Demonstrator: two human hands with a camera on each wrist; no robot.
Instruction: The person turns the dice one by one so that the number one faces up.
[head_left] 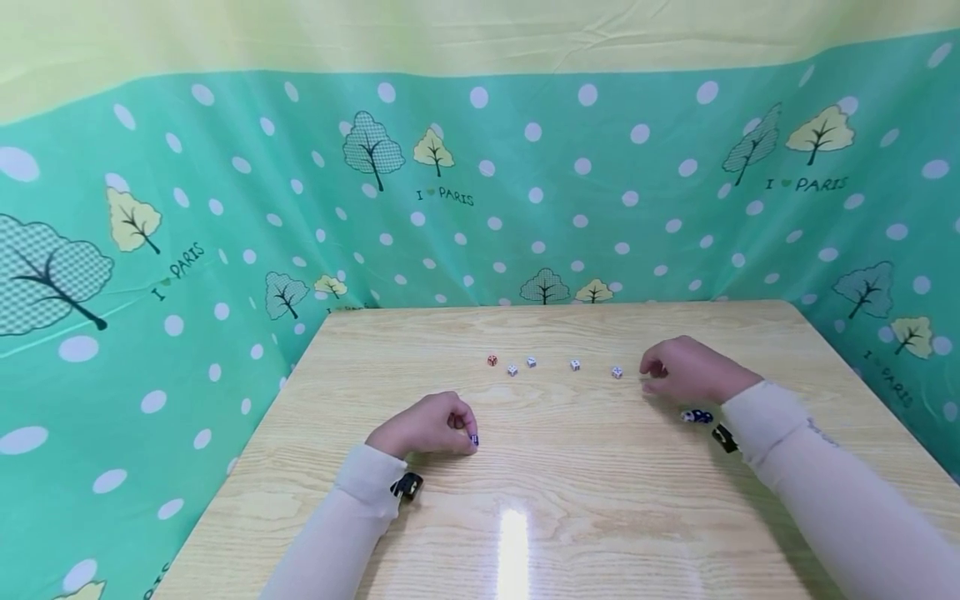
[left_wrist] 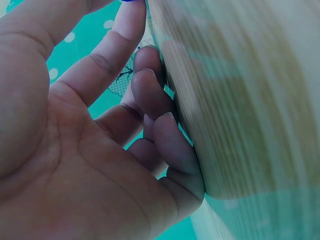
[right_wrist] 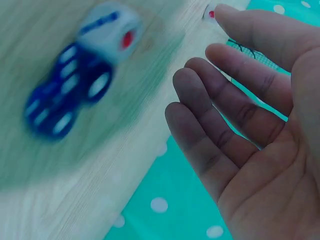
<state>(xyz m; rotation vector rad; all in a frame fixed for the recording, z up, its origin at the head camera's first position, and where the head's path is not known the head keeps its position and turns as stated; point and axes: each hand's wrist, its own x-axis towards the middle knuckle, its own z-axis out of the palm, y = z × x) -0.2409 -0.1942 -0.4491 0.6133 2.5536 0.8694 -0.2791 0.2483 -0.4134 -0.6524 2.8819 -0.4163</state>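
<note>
On the left side of the table, my left hand [head_left: 429,425] pinches a small blue die [head_left: 474,440] between thumb and index finger, down at the wood. The left wrist view shows only a sliver of blue at its top edge, with the other fingers curled. To the right, my right hand [head_left: 692,370] hovers with loosely bent fingers, holding nothing. Just left of its fingertips lies a white die [head_left: 617,372]. Beside the right wrist, two blue dice [right_wrist: 85,75] and a white die [right_wrist: 107,32] sit clustered together.
A red die [head_left: 492,360] and white dice [head_left: 512,370] [head_left: 532,362] [head_left: 575,365] form a loose row toward the back of the wooden table [head_left: 570,483]. A green dotted curtain [head_left: 525,192] hangs behind and along the sides.
</note>
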